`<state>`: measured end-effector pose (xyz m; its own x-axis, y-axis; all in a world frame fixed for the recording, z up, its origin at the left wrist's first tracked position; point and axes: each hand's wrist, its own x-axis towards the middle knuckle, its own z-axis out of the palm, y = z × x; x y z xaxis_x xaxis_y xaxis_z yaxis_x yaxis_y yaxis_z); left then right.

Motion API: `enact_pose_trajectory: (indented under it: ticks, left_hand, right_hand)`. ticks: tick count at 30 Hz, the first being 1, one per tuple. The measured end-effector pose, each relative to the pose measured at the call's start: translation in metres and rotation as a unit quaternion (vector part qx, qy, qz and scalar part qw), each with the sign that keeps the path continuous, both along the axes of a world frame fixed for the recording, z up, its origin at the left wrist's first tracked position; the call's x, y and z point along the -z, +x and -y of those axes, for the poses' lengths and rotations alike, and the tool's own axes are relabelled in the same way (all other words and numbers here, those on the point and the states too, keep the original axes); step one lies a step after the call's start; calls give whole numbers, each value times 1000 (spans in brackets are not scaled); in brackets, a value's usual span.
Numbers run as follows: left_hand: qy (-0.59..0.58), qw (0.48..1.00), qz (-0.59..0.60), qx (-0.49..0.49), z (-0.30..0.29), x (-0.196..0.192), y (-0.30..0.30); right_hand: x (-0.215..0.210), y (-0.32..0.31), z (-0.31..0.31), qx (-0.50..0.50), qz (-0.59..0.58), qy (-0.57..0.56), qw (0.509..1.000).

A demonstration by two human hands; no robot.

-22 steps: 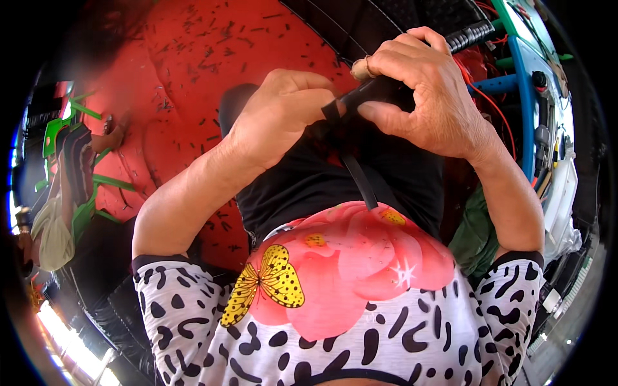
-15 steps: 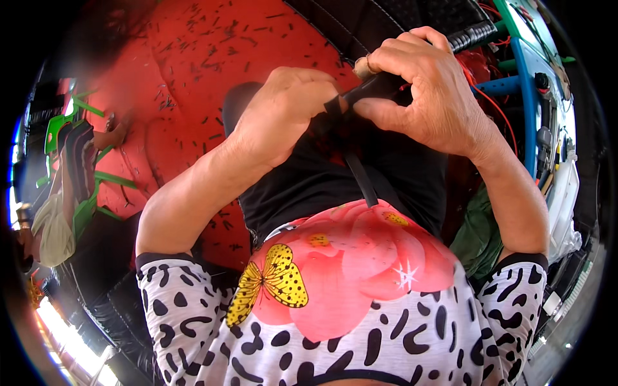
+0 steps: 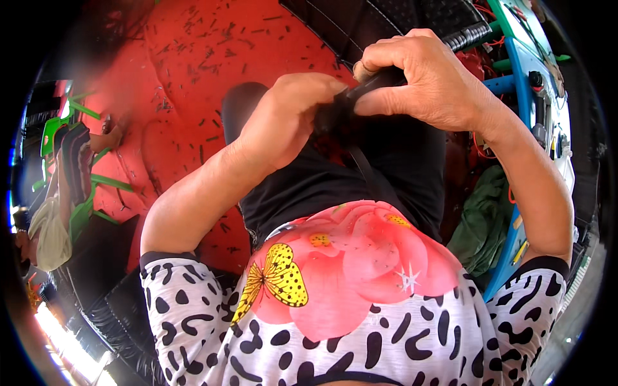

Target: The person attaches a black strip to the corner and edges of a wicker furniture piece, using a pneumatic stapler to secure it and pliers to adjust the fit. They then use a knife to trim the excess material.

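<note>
left hand (image 3: pixel 286 122): curled into a loose fist, fingers folded in on the near end of a narrow black fabric strap (image 3: pixel 360 96) — grip tight, nothing spread.
right hand (image 3: pixel 428 80): thumb and bent fingers pinched on the same strap at about 1 o'clock from the left hand; knuckles up, no gap showing between thumb and fingers.
hands, relation: touching or almost, meeting over the strap above the lap.
strap: short stretch shows between the two hands; a thin black tail runs down toward 6 o'clock over the black lap cloth (image 3: pixel 322 186).
floor: red mat (image 3: pixel 219 58) speckled with dark bits, spreads from 9 to 12 o'clock — widest open room lies there.
right edge: blue metal frame (image 3: pixel 512 83) with red wires (image 3: pixel 479 145) at 3 o'clock, close beside the right forearm; crumpled green cloth (image 3: pixel 483 222) at 4 o'clock.
top edge: black stitched padded panel (image 3: pixel 399 19) at 12 o'clock, just beyond the right hand.
left edge: green plastic frame (image 3: pixel 84 186) at 9 o'clock, well apart.
</note>
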<state>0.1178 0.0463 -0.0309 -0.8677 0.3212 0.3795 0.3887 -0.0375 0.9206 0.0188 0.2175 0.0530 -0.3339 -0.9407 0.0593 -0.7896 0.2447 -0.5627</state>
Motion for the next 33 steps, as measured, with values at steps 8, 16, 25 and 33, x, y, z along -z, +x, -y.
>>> enact_pose_trajectory:
  ticks: [8,16,25,33]
  left_hand:
    - [385,822,419,32,0,-5,1]
    - [56,979,184,-70,-5,-11,5]
    - [127,930,340,-53,-8,-20,-2]
    - [115,920,356,-114,-13,-22,2]
  right_hand:
    - [-4,7,4,60,72,34,995]
    - [0,3,-1,12,-25,38,999]
    - [-2,-2,-6,-18,-41,34,998]
    - [-10,-2,-1,50,139,101,984]
